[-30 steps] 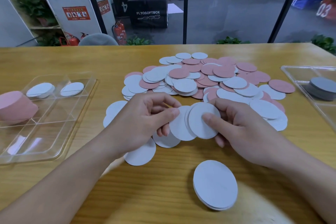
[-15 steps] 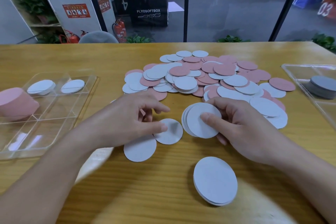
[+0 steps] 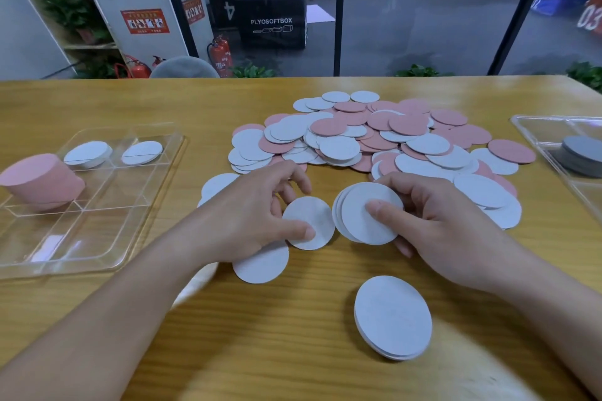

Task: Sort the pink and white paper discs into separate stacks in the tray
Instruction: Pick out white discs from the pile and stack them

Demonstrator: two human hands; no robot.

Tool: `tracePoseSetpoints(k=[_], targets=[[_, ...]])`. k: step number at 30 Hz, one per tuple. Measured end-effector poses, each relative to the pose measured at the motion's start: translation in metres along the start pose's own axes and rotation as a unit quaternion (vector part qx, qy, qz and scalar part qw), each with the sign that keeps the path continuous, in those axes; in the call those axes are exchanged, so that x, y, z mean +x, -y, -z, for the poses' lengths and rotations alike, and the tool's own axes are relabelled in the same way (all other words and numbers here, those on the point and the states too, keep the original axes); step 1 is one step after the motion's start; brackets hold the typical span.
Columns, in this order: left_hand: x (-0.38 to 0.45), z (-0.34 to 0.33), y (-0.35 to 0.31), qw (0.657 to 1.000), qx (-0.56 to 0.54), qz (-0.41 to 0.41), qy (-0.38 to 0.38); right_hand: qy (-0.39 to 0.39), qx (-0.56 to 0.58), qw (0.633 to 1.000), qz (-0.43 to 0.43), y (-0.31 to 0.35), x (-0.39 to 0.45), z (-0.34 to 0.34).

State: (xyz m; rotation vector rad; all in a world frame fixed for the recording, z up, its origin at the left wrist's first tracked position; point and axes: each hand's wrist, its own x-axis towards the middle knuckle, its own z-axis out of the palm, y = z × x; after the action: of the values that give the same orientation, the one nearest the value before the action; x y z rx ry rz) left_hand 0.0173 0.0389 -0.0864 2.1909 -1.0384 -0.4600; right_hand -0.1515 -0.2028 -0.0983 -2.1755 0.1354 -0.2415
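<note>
Two white stacks [image 3: 88, 154], pink stack [image 3: 42, 180] in tray [image 3: 97, 257]; right hand [image 3: 433, 231] grips white discs [image 3: 368, 215]; left hand [image 3: 247, 215] seemingly pinches one.

Two bare forearms enter from the bottom corners of the frame, one on each side. No sleeves visible on either arm up to the frame edge; no cuffs or fabric.

Bare left hand [image 3: 250, 218]: no rings, no watch, no wristband, no glove. Thumbnail short, unpainted, trimmed close to the tip.

Bare right hand [image 3: 436, 231]: likewise without rings, bracelet or glove. Thumbnail short and plain. Wrist bare.

Both forearms smooth in outline, lower portions blurred toward the frame edge, so fine surface detail there cannot be made out. No markings, tattoos or plasters discernible on the parts in focus. No clothing of the torso in view.
</note>
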Motion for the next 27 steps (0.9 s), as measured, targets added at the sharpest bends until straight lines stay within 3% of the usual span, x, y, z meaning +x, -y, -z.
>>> tracePoseSetpoints(k=[7,10,17,27], targets=[[0.0038,-0.0047,0.0055,0.988,-0.136,0.030,-0.073,-0.020,0.035,0.999,0.011,-0.0018,0.0014,0.0024],[0.0049,-0.0029,0.0013,0.966,-0.240,0.037,-0.084,-0.026,0.057,0.998,0.009,-0.0021,0.0017,0.0042],[0.0021,-0.0022,0.0068,0.982,-0.184,-0.014,-0.043,-0.005,0.053,0.999,0.005,-0.0012,0.0019,0.0010],[0.0015,-0.0079,-0.0015,0.956,-0.287,-0.047,-0.025,-0.003,0.035,0.999,0.018,-0.0029,0.0015,-0.0032]])
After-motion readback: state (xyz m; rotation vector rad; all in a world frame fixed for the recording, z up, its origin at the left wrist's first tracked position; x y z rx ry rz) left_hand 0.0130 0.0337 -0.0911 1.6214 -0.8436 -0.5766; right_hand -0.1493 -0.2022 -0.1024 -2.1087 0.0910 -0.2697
